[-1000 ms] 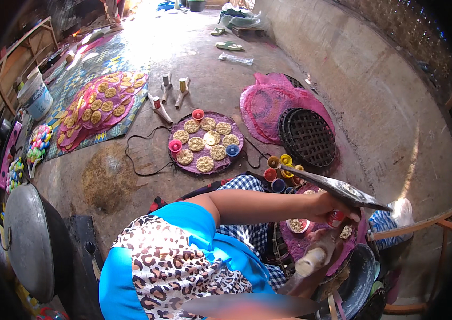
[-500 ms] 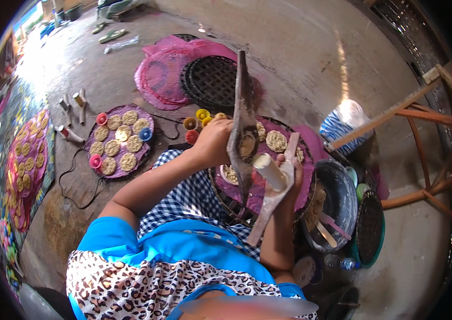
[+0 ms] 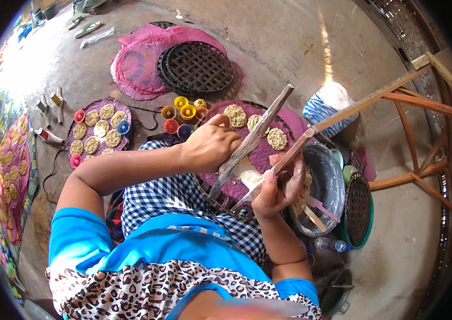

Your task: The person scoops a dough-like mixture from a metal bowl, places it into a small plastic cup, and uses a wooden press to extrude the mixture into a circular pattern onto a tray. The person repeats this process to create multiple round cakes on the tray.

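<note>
My left hand (image 3: pixel 211 145) is closed around one half of a wooden hand press, whose long, weathered bar (image 3: pixel 262 128) slants up to the right. Closed on the other half, my right hand (image 3: pixel 282 186) has its thumb against that half's paler bar (image 3: pixel 292 152). Between the two bars shows a pale cylindrical plunger (image 3: pixel 247 173); how deep it sits in the left half is hidden. Beneath the press lies a round tray with a pink sheet (image 3: pixel 220 181). Round, pale cakes of squiggly dough strands (image 3: pixel 277 138) rest along its far side.
Colourful plastic cups (image 3: pixel 187 111) stand beyond my left hand. A second tray of dough cakes (image 3: pixel 91 144) lies left. Right are a grey basin (image 3: pixel 332 181), a bottle (image 3: pixel 332 244) and a wooden frame (image 3: pixel 429 169). Woven trays (image 3: pixel 199 66) are stacked at the back.
The two press halves have come together, with the plunger now between the bars. The left half has tilted to the right. The whole view has shifted slightly.
</note>
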Tool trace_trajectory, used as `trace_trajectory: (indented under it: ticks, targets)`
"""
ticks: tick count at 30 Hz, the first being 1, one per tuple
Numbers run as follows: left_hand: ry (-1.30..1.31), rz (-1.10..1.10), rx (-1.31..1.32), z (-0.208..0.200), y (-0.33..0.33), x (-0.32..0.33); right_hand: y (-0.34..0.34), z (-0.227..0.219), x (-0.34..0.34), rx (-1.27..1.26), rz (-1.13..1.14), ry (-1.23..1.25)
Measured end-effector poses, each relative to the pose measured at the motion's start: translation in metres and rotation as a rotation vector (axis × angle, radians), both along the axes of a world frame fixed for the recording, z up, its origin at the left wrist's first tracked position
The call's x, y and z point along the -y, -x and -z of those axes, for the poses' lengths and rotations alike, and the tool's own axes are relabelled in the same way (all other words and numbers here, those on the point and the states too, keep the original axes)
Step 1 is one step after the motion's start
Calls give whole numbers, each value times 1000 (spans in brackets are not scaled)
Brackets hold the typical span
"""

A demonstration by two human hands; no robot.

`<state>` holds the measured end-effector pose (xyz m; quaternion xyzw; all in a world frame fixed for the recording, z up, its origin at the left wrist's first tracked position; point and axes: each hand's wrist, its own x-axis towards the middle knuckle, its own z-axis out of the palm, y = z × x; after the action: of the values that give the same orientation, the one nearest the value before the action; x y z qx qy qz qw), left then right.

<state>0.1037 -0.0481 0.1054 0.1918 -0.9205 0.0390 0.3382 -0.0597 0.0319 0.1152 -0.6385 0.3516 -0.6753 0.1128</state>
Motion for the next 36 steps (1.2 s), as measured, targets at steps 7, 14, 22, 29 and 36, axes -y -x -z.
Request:
trace_trajectory:
  ticks: [7, 14, 22, 29, 36]
  targets:
    - [-174, 87, 192, 12, 23, 4, 24, -44, 26, 336, -435, -674]
    - [-638, -261, -943, 56, 70, -57, 61, -85, 28, 358, -627, -582]
    - [-2639, 1831, -541, 72, 82, -100, 80, -50, 88, 571, -879, -964]
    - [-2712, 1902, -985, 95, 75, -96, 48, 25, 154, 478, -712, -1344]
    - [-2535, 2025, -1106, 112, 76, -81, 15, 36, 187, 301, -387, -1479]
